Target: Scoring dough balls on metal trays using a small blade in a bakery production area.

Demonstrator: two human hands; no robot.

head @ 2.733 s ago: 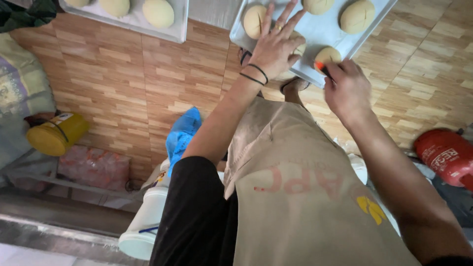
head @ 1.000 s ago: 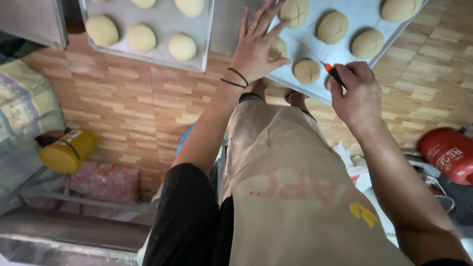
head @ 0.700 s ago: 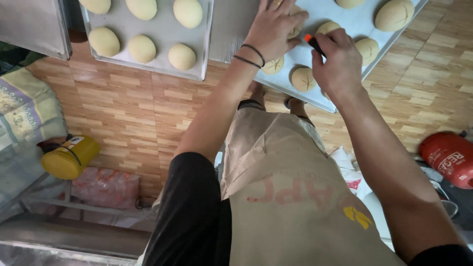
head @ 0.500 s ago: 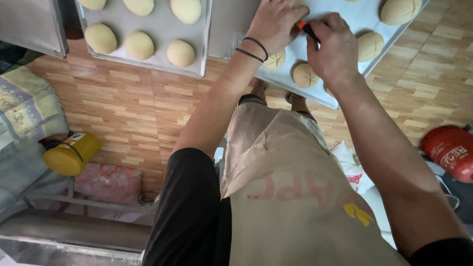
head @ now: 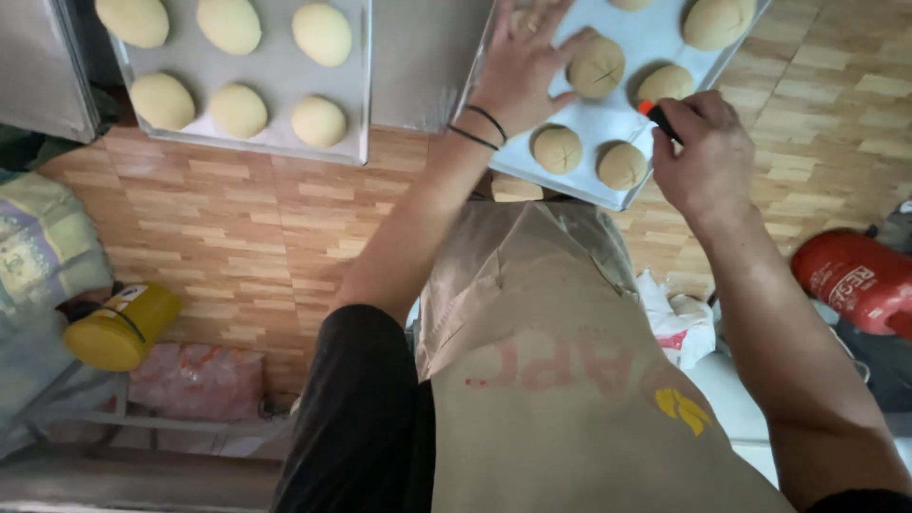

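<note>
Dough balls fill the right tray [head: 584,185], which sits at 1 o'clock from the apron [head: 570,380]. Several carry crossed cuts on top, such as the bun [head: 597,66] beside the left hand [head: 521,66] and the two at the near edge [head: 557,149], [head: 622,164]. That hand lies flat and spread on the tray, fingers open, its thumb alongside the scored bun. The right hand [head: 705,157] is closed around a small orange-and-black cutter [head: 657,116], whose tip points at 11 o'clock towards another bun [head: 665,84].

The dough looks soft, light and easily dented, probably a little tacky; it would best be steadied lightly at the sides rather than pressed from above. The tray looks thin and stiff, safest gripped by its rim.

At 10 o'clock a second tray [head: 275,142] holds six smooth, unscored balls, one of them [head: 319,121] nearest the gap between trays. Low at 8 o'clock stands a yellow jug [head: 119,328], and at 3 o'clock lies a red cylinder [head: 855,280] on the wood-pattern floor [head: 285,228].
</note>
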